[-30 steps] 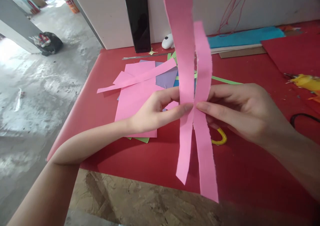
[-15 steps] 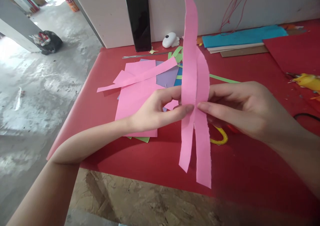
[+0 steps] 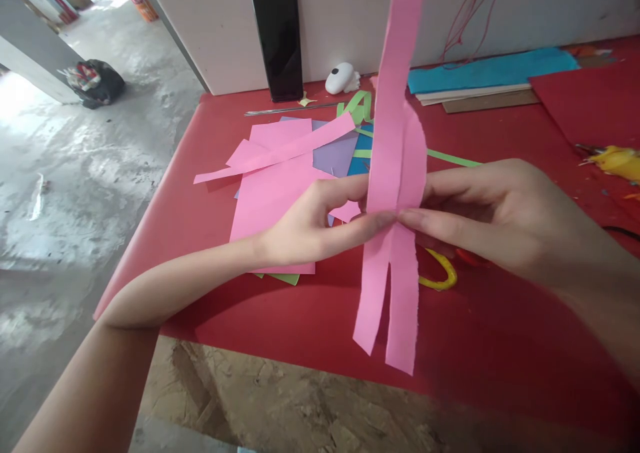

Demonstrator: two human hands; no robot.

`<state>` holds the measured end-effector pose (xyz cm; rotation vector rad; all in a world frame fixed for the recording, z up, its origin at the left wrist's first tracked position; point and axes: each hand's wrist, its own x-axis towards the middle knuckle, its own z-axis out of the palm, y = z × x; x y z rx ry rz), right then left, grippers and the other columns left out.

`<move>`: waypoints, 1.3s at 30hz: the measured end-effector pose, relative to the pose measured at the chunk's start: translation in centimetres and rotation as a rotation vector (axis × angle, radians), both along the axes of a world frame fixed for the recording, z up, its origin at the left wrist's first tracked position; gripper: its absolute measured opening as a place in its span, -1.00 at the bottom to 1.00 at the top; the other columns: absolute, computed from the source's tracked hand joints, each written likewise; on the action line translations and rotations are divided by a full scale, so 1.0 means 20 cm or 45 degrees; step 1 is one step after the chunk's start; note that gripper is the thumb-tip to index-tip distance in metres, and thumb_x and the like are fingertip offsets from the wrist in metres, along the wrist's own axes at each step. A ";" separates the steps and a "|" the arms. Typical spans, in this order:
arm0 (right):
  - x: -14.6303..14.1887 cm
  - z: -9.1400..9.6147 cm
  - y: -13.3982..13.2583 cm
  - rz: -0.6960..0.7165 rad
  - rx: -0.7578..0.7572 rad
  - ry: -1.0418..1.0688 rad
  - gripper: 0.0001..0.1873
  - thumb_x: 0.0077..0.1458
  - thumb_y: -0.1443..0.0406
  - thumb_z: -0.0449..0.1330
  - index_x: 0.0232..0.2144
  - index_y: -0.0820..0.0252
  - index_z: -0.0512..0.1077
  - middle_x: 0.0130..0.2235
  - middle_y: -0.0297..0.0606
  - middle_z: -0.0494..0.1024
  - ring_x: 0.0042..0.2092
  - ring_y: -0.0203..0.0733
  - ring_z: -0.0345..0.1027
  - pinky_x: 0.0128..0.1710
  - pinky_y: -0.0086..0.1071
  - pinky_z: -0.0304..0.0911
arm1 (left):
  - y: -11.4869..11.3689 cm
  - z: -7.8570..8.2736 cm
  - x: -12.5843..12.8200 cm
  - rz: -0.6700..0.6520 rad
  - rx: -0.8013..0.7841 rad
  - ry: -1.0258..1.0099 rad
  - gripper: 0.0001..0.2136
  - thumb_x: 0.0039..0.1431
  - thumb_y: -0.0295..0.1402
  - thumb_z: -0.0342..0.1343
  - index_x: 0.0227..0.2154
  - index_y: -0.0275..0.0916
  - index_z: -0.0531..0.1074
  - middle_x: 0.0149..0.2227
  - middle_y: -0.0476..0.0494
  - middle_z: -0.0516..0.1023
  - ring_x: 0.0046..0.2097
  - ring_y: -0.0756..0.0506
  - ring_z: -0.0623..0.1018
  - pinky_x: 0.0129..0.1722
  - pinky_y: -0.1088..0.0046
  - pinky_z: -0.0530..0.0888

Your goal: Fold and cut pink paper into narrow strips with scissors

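Observation:
A long pink paper sheet stands upright between my two hands, split into two strips at its lower end and partly split above. My left hand pinches its left side, thumb in front and fingers behind. From the right, my right hand pinches the other side, the two thumb tips nearly touching at the join between strips. Behind, pink paper sheets lie on the table with a loose pink strip across them. Under the right hand shows a yellow handle loop; the rest of it is hidden.
The red-covered table meets a pale wall. A black phone leans there beside a white rounded object. Blue folded paper lies at the back right, a yellow object at the far right. Green strips curl behind the pink sheets.
The pink paper has tilted, its top moving right and up and its lower ends slightly left. Both hands still pinch it, with the thumbs slightly further right.

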<state>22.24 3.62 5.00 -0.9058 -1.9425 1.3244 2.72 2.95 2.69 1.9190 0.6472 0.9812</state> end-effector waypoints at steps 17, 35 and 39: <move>0.02 0.00 0.00 0.109 -0.234 -0.066 -0.65 0.00 0.03 0.29 -0.60 0.14 0.42 -0.76 -0.43 0.27 -0.75 -0.39 0.11 -0.83 -0.49 -0.02 | -0.01 0.01 -0.01 -0.018 0.124 0.100 -0.85 0.29 -0.41 0.00 -0.38 -0.25 0.42 -0.40 -0.06 0.53 -0.37 0.01 0.46 -0.36 0.47 0.45; 0.01 -0.01 0.02 0.186 -0.341 0.080 -0.65 0.02 0.12 0.31 -0.65 0.18 0.39 -0.72 -0.43 0.28 -0.72 -0.45 0.12 -0.80 -0.51 -0.01 | -0.03 0.04 0.00 -0.041 -0.195 0.079 -0.82 0.30 -0.37 -0.02 -0.43 -0.22 0.36 -0.44 -0.02 0.45 -0.35 -0.02 0.46 -0.32 0.43 0.42; 0.02 -0.02 0.03 0.129 -0.338 0.128 -0.69 0.00 0.17 0.32 -0.65 0.20 0.45 -0.72 -0.42 0.31 -0.72 -0.47 0.12 -0.79 -0.53 -0.03 | -0.01 0.03 -0.01 -0.028 -0.213 0.013 -0.82 0.28 -0.37 -0.01 -0.46 -0.21 0.35 -0.43 -0.01 0.44 -0.35 -0.01 0.45 -0.31 0.41 0.42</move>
